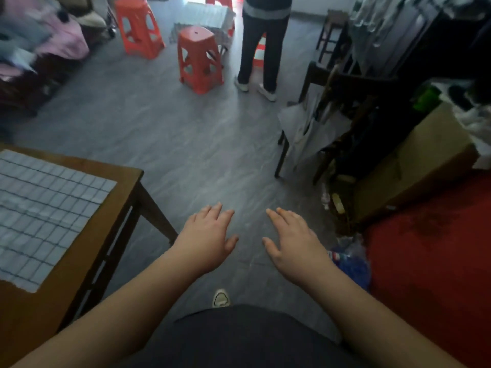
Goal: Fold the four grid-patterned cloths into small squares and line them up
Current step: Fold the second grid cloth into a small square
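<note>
While my left hand and right hand hover empty, fingers spread, the pale grid-patterned cloth lies left of them; a skewed reach could rumple it.

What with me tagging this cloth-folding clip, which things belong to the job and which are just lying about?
Job: grid cloth, spread on the table; left hand and right hand, both empty.
Lying about: orange stool, cardboard box, standing person.
</note>
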`<action>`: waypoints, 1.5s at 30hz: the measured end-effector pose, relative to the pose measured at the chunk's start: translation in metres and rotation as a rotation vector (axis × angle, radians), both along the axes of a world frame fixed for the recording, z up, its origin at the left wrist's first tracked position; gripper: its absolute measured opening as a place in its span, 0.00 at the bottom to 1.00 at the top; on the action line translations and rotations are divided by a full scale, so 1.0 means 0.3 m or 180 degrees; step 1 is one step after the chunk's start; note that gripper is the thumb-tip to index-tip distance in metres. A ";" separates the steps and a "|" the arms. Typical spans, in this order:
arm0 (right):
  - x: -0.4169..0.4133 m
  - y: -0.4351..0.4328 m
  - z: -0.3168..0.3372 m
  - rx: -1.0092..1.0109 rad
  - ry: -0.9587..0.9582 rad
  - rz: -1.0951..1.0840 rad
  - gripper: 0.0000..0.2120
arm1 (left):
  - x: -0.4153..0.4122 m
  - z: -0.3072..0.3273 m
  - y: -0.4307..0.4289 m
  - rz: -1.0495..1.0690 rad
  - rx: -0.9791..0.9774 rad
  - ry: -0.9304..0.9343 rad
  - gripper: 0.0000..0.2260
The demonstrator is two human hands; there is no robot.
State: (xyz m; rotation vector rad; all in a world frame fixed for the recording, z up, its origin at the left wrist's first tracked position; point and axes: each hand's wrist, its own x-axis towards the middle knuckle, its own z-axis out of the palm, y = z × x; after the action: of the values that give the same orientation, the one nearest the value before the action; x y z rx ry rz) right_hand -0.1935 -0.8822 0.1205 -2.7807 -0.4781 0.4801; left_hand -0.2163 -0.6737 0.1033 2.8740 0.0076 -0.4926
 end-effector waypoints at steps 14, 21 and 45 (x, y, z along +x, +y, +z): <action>1.056 0.205 -0.081 0.0160 -0.0057 0.0772 0.33 | 0.896 -0.047 0.121 0.0781 -0.0005 0.0030 0.32; 1.477 0.316 -0.033 0.0102 0.0101 0.1450 0.32 | 1.179 -0.018 0.208 0.1425 -0.0009 0.0241 0.32; 1.865 1.949 -0.025 0.0026 -0.0016 0.3495 0.30 | 1.296 -0.056 1.511 0.3791 -0.0241 0.0071 0.31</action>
State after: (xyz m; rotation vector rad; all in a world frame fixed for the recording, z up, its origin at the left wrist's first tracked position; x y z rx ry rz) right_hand 0.3661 -0.2976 0.1129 -2.2560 -1.9793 0.6496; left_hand 0.1726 -0.2204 0.0865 2.2178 1.5100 -0.2378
